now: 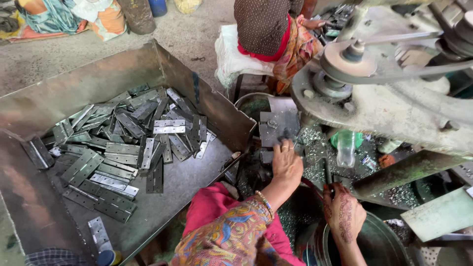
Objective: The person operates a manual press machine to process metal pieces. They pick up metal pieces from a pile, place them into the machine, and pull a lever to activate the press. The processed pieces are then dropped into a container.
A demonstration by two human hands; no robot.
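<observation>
Head view: left hand (287, 165) presses metal plate (278, 125), right grip (343, 213) seemingly closed around lever (327, 173).

Metal tray (207, 106) at left holds a heap of hinges (123, 148). Drilling machine (394, 98) stands at right, a plastic bottle (346, 148) on its bed. A seated co-worker (271, 34) is behind both.

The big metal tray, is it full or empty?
Partly full. The metal tray holds a heap of flat hinges piled toward its back, while the front part of its floor shows bare.
</observation>
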